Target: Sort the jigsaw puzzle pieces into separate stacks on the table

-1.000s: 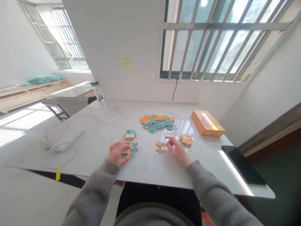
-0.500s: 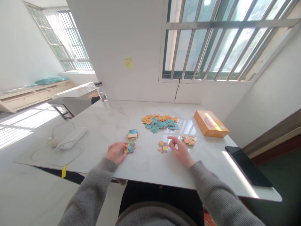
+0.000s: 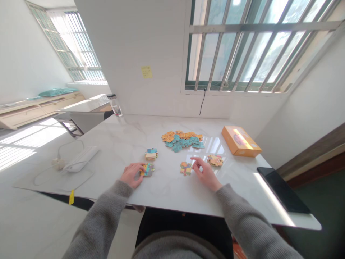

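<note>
My left hand (image 3: 132, 175) rests on the table with thumb and fingers around the left edge of some colourful jigsaw pieces (image 3: 148, 169). Just behind these lies a small stack of jigsaw pieces (image 3: 151, 155), blue on top. My right hand (image 3: 204, 172) has its index finger stretched out to the left and the other fingers bent, with nothing seen in it. Close by its fingertips lies a small group of jigsaw pieces (image 3: 185, 168) with orange and purple print. Another little pile of pieces (image 3: 215, 160) sits beyond its knuckles, to the right.
Farther back spreads a heap of orange and teal jigsaw pieces (image 3: 183, 141). An orange box (image 3: 240, 141) and a black tablet (image 3: 283, 190) lie at the right. On the left are a white power strip (image 3: 82, 159) with cable and a clear bottle (image 3: 115, 106).
The whole view has shifted very slightly. Both hands and the jigsaw pieces keep nearly the same places.
</note>
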The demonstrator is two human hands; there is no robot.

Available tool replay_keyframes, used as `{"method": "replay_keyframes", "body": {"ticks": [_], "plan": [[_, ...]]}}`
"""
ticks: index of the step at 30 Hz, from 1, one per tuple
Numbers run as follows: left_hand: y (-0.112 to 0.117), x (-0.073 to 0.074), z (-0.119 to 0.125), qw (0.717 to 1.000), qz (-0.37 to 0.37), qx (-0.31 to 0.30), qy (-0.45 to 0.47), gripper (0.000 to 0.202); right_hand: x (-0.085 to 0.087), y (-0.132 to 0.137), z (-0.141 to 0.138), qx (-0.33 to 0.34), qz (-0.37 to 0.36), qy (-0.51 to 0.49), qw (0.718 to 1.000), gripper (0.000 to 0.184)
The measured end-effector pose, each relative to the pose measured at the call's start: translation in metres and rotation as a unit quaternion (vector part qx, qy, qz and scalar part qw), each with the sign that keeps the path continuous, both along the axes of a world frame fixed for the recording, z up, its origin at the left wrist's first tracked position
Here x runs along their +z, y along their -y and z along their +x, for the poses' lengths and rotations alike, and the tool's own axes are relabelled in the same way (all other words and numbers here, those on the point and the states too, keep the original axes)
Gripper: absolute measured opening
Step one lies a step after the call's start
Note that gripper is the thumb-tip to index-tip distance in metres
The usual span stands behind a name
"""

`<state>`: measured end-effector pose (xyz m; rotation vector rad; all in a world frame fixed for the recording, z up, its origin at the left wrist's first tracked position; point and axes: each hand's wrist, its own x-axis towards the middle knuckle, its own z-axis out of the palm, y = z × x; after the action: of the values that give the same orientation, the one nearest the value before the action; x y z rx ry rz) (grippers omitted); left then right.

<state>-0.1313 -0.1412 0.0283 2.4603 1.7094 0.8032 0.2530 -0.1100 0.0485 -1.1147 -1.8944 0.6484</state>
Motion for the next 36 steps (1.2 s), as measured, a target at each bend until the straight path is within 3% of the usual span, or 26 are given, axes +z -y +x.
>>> {"method": "replay_keyframes", "body": {"ticks": [7,14,18,21,32,36], "plan": [[0.002,0.008,0.014,0.995,0.093,-0.031,0.030,0.018,-0.005,-0.003,0.000,0.002,0.071,0.120,0.990,0.037],[-0.019,0.006,0.093,0.979,0.033,-0.195,0.039,0.020,-0.003,-0.001,0.000,0.025,0.060,0.195,0.979,0.049],[-0.047,0.000,0.135,0.971,-0.003,-0.238,0.027,0.042,-0.006,-0.003,0.003,0.030,0.070,0.183,0.980,0.057],[-0.060,-0.002,0.154,0.971,-0.018,-0.239,0.015,0.054,-0.009,-0.005,0.005,0.033,0.088,0.173,0.980,0.063],[-0.066,-0.004,0.159,0.966,-0.007,-0.252,0.046,0.038,-0.014,-0.006,0.006,0.037,0.114,0.195,0.973,0.070],[-0.062,-0.002,0.157,0.965,0.002,-0.252,0.066,0.052,-0.013,-0.007,0.008,0.041,0.121,0.169,0.977,0.071]]}}
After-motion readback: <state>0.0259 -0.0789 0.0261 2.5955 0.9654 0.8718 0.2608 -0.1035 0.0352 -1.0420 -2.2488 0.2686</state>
